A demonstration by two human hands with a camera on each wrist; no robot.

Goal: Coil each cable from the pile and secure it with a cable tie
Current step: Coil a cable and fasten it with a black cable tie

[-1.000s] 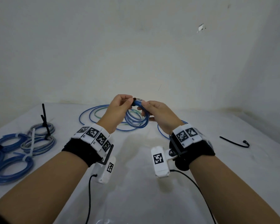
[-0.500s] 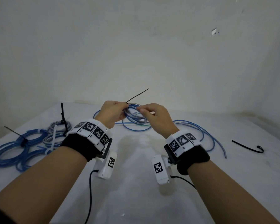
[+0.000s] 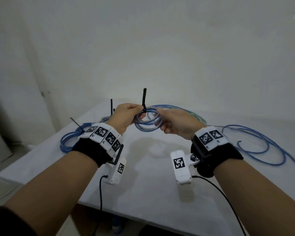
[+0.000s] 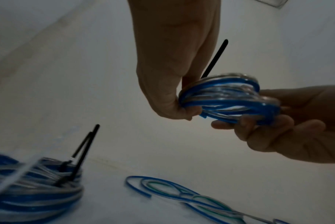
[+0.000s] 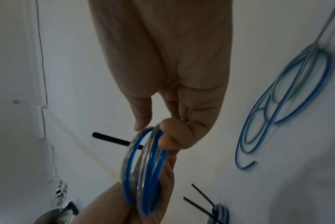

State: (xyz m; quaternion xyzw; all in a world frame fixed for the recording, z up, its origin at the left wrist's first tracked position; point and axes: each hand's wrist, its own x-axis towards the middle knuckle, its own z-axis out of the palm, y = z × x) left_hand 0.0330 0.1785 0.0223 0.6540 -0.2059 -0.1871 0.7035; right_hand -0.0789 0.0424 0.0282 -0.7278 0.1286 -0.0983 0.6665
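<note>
The black plastic cable tie [image 3: 144, 101], slanted half a second ago, now stands upright on the small blue-and-clear coiled cable [image 3: 147, 120], which I hold above the white bench [image 3: 152, 181]. I judge it cinched. My left hand [image 3: 126, 116] pinches the coil at the tie; my right hand [image 3: 175, 124] curls round the opposite side. No containers are visible.

- We see a white table [image 3: 143, 188] bearing everything.
- On its far left lie tied cable coils [image 3: 70, 140], blue and clear, with black tie tails [image 3: 111, 106] standing up.
- On its right, loose blue cables [image 3: 262, 150] sprawl in wide loops, reaching the far middle, some greenish [image 3: 198, 117].
</note>
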